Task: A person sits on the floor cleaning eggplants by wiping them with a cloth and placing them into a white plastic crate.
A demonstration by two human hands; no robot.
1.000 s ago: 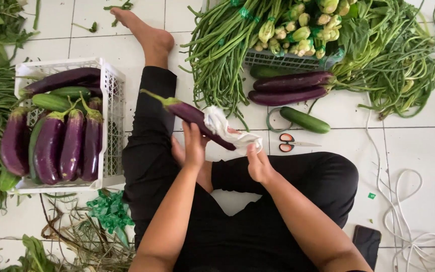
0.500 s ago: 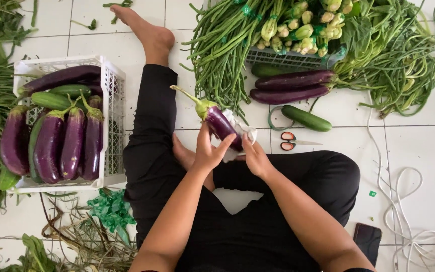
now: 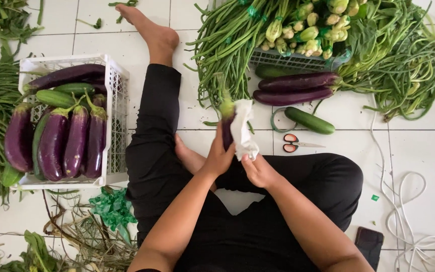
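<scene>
Left hand (image 3: 218, 157) gripped the long glossy purple eggplant (image 3: 226, 128) upright, right hand (image 3: 259, 170) pinched the white cloth (image 3: 242, 128) against it — firm, probably slippery skin; best held mid-body.

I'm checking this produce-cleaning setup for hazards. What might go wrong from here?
The left hand holds the eggplant only at its lower end while the right hand presses the white cloth on it; it might slip from that grip. The scissors lie on the floor by the knee, and loose white cord could snag.

Left hand (image 3: 220, 156) closed in a grip, right hand (image 3: 260, 171) pinching, forearms converging
</scene>
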